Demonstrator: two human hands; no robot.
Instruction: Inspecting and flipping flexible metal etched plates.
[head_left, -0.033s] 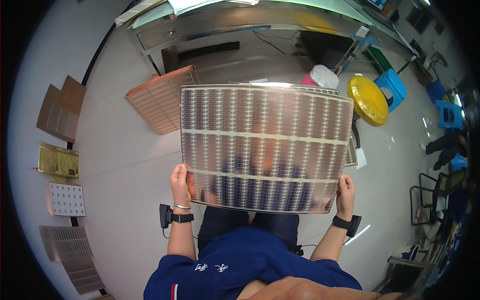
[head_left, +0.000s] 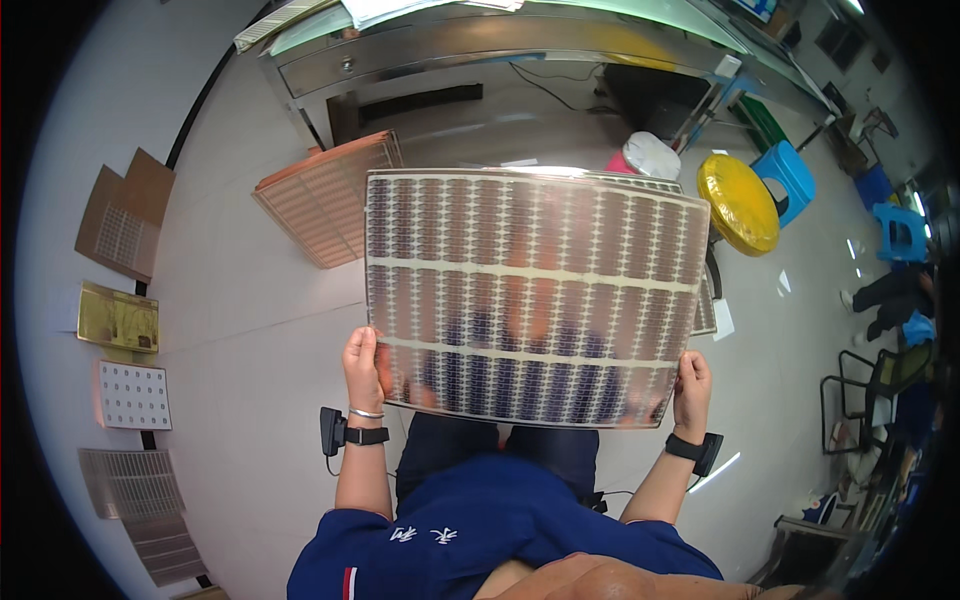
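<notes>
Out in front of my waist is a large rectangular panel [head_left: 535,285], shiny and copper-brown. Rows of small repeated dark shapes cover it, split by pale bands, and it mirrors some blue and orange. My left hand [head_left: 362,362] pinches its lower left edge, thumb on the near face. On the opposite side, my right hand [head_left: 691,388] grips the lower right edge in the same way. The fingers behind the panel are hidden. Part of another patterned panel [head_left: 706,312] shows behind its right edge.
Orange-edged panels [head_left: 325,200] lean together on the floor beyond my left hand. A metal table [head_left: 430,58] spans the far side. To the right stand a yellow-covered round stool [head_left: 738,203] and a blue stool [head_left: 788,178]. Several sample sheets [head_left: 135,395] rest along the left wall.
</notes>
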